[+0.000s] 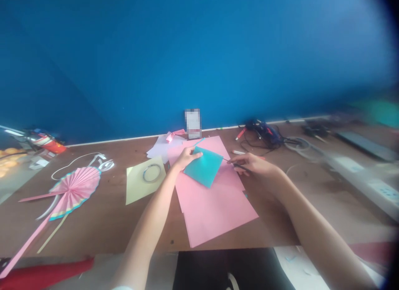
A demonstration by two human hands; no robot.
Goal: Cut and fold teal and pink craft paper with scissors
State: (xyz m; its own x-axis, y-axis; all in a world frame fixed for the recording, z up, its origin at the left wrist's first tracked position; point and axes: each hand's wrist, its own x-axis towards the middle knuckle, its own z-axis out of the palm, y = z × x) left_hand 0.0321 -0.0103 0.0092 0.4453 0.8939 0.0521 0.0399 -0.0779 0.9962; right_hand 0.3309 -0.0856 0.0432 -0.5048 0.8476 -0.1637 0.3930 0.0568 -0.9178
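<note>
My left hand (186, 158) is closed on a teal sheet of paper (205, 167), thumb on top near its upper left edge. The sheet is tilted above pink paper sheets (215, 215) stacked on the table. A narrow teal strip (199, 142) sticks out just beyond my left fingers. My right hand (249, 163) is closed around dark scissors (239, 167), their thin tip reaching the sheet's right corner. Most of the scissors is hidden by my fingers. Left of my left arm lies a yellow paper sheet (132, 186) with a round ring of tape (151, 173) on it.
A pleated pink paper fan (77, 186) lies at the left beside white cord (107, 164). Pale purple paper (160, 146) with a pink ribbon (174, 135) is at the back. A marker (238, 152), tangled cables (268, 136) and a power strip (349, 165) lie right.
</note>
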